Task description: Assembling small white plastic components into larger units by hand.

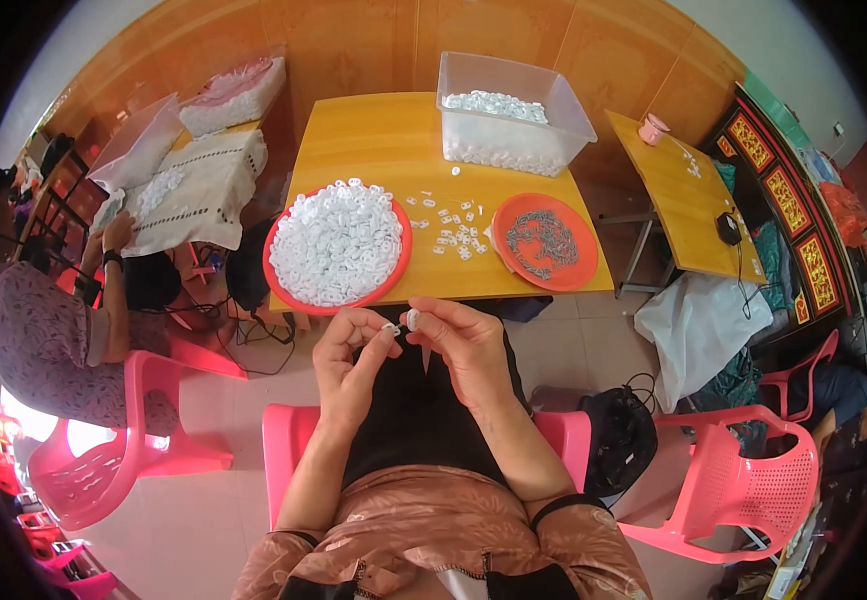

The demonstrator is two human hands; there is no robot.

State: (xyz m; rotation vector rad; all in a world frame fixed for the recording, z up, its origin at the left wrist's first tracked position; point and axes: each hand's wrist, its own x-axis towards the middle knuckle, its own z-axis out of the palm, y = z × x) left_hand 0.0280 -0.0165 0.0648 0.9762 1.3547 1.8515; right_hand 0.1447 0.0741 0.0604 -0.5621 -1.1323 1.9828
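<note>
Just in front of the table's near edge, my left hand (353, 358) pinches a small white plastic piece (390, 329) between thumb and fingers. Close beside it, my right hand (460, 345) grips another small white plastic piece (412, 319). The two pieces are almost together; whether they touch is too small to tell. Beyond my left hand, a red tray (271, 268) is heaped with white plastic pieces (336, 243). To the right, a red plate (584, 262) bears small grey metal parts (543, 240). Several loose white pieces (461, 240) lie between them.
A clear plastic bin (513, 135) of white pieces stands at the back of the yellow table (368, 130). At left, a seated co-worker (63, 320) works at a cloth-covered table (208, 190). Pink chairs (723, 480) and a second yellow table (668, 215) stand around.
</note>
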